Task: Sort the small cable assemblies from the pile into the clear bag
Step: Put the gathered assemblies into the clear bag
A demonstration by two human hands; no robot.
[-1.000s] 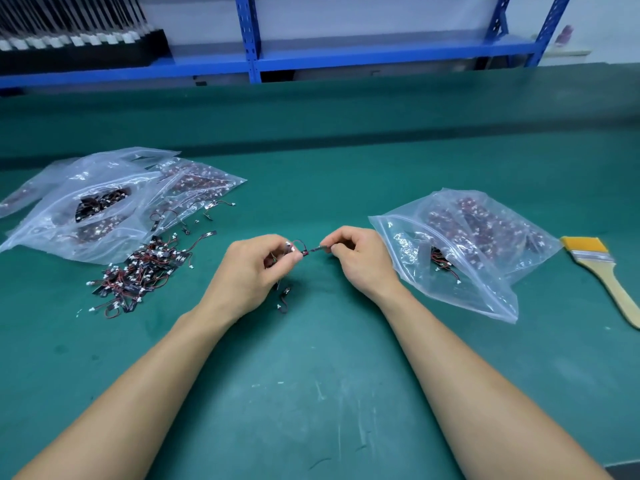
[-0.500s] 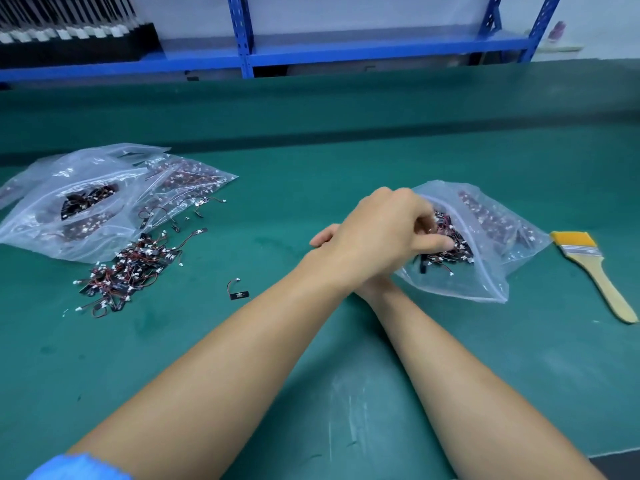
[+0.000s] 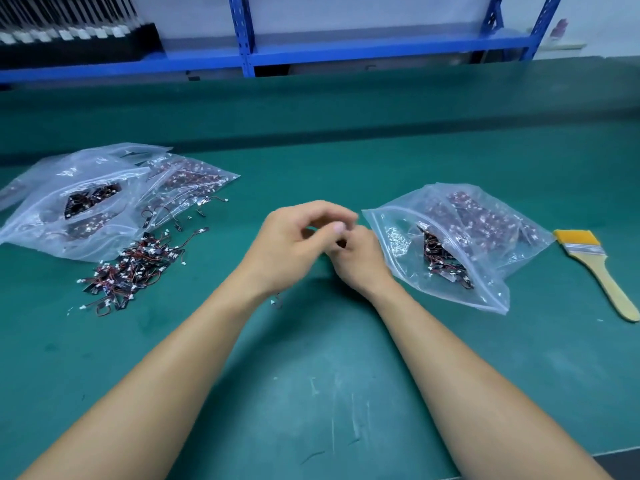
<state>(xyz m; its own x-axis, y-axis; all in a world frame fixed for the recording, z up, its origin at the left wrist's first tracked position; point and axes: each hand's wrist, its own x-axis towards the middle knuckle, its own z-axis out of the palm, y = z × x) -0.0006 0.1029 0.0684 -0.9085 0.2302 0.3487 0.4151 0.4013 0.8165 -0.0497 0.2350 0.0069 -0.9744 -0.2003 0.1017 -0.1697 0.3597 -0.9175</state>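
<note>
**Green bench, hands between pile and bag**

Teal-green bench mat point(image 3: 311, 393) fills the head view, with blue steel shelving point(image 3: 242, 36) behind it. Left of centre lies the loose pile of small red-and-black cable assemblies point(image 3: 128, 268) with white plugs, just beside several crumpled clear plastic bags point(image 3: 69, 209) of what look like the same parts. On the right sits the clear zip-top bag point(image 3: 485, 296), its mouth turned toward the hands, probably so each piece has a short way in. A dark clump of assemblies is already inside. One stray cable assembly point(image 3: 276, 302) lies on the mat by the left wrist. Between pile and bag the left hand point(image 3: 294, 237) and right hand point(image 3: 360, 261) meet, fingers curled, the left in front and blurred (whether either pinches a cable I cannot tell). A yellow-bristled brush point(image 3: 602, 271) with a wooden handle lies well off to the right, likely for sweeping the mat. No label or writing is legible.
</note>
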